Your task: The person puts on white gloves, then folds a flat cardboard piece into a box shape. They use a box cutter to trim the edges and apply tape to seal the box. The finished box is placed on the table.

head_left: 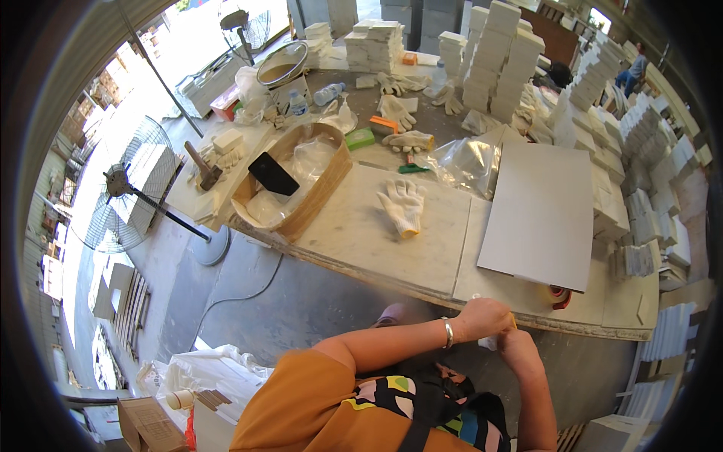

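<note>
Just off the front edge of the table, my left hand point(484, 319) and my right hand point(520, 352) meet, both closed. Between them shows a bit of white with a yellow edge, which looks like a white work glove point(489, 343); most of it is hidden by my fingers. A similar white knit glove point(402, 207) with a yellow cuff lies flat on the tabletop point(361, 248). Closest to my hands on the table, a large pale sheet point(538, 211) partly covers a red round item point(560, 297), perhaps a tape roll.
Left on the table, an oval wooden tray point(324, 184) holds clear plastic and a black phone point(273, 174). A hammer point(203, 167), more gloves point(397, 113) and a bucket point(282, 71) lie farther off. Stacked white blocks point(493, 64) rise behind. A fan point(120, 183) stands left.
</note>
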Demonstrator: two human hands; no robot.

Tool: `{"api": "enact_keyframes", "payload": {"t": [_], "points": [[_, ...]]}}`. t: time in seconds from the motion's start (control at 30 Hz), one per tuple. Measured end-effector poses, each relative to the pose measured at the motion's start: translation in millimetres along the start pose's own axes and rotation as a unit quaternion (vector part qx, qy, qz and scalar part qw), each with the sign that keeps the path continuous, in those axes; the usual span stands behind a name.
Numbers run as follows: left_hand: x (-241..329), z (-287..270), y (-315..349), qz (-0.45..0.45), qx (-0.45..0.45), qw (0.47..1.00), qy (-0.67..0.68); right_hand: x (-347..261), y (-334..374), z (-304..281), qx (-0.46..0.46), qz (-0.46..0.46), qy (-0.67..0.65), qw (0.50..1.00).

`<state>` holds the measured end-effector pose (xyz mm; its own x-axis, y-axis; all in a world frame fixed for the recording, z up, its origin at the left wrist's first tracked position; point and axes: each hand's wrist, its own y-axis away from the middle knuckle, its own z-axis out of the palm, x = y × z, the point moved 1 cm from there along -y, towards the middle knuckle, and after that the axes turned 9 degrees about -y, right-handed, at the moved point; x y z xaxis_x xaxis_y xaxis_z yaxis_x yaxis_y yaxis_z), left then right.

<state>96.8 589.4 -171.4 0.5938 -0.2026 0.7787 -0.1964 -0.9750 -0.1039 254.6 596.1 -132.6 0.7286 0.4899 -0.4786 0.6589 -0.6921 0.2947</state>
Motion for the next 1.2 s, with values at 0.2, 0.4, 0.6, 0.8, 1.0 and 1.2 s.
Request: {"api": "enact_keyframes", "payload": {"t": [0.2, 0.4, 0.6, 0.8, 1.0, 1.2], "points": [[10.3, -14.2, -1.3, 0.031, 0.039, 0.998, -0.049, 6.3, -33.4, 2.5, -0.078, -0.057, -0.151, 0.984], [-1.7, -20.1, 20.7, 0.057, -0.006, 0.983, -0.174, 33.5, -48.4, 30.7, -0.092, 0.049, -0.516, 0.850], [-21.4, -51.1, 15.1, -0.045, 0.027, 0.994, -0.092, -2.0, -28.6, -10.5, 0.082, -0.083, -0.193, 0.974], [-17.6, -67.7, -2.8, -0.036, 0.062, 0.997, -0.042, -18.9, -18.0, -12.8, 0.252, -0.103, -0.192, 0.943], [-17.7, -60.7, -10.6, -0.036, 0.041, 0.998, -0.043, -14.6, -9.7, -9.4, 0.334, -0.107, -0.234, 0.907], [2.8, -39.4, -15.2, 0.043, 0.055, 0.994, -0.087, -2.0, -13.2, 4.3, 0.208, -0.064, -0.125, 0.968]]}}
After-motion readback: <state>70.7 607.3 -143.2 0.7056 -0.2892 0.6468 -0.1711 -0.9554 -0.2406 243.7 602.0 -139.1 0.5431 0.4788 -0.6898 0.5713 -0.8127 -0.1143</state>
